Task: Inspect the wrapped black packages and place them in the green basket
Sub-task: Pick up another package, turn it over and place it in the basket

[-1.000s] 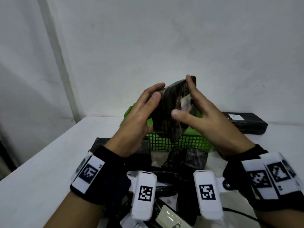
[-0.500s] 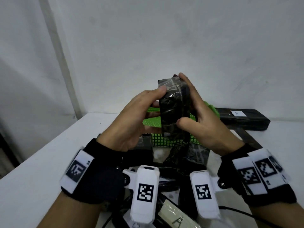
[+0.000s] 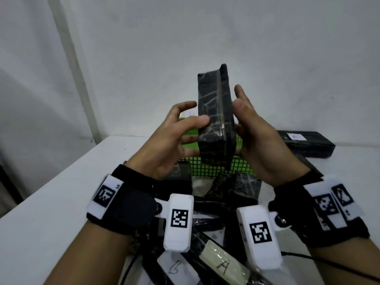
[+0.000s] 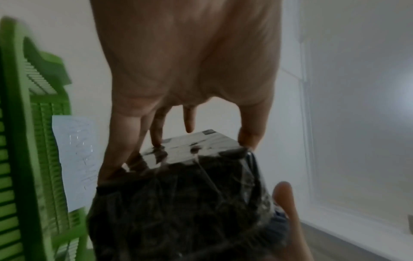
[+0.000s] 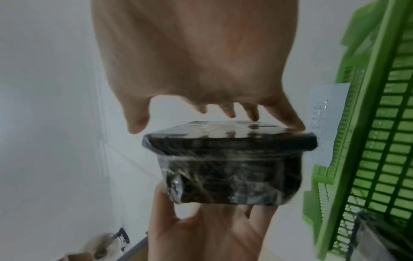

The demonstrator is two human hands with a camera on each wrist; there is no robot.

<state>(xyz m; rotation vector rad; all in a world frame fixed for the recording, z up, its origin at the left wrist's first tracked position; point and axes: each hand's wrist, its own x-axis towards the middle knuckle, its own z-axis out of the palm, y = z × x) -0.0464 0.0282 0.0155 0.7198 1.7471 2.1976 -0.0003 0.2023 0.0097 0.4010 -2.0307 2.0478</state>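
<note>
Black wrist straps frame the lower head view; going left to right, the left hand [image 3: 166,138] grips the wrapped package [image 3: 216,120] with thumb and fingers, the right hand [image 3: 259,136] clasping its other face. Since a moment ago the package has turned upright, narrow edge toward the camera, above the green basket [image 3: 238,163]; inspection looks ongoing, placing not yet begun.
</note>
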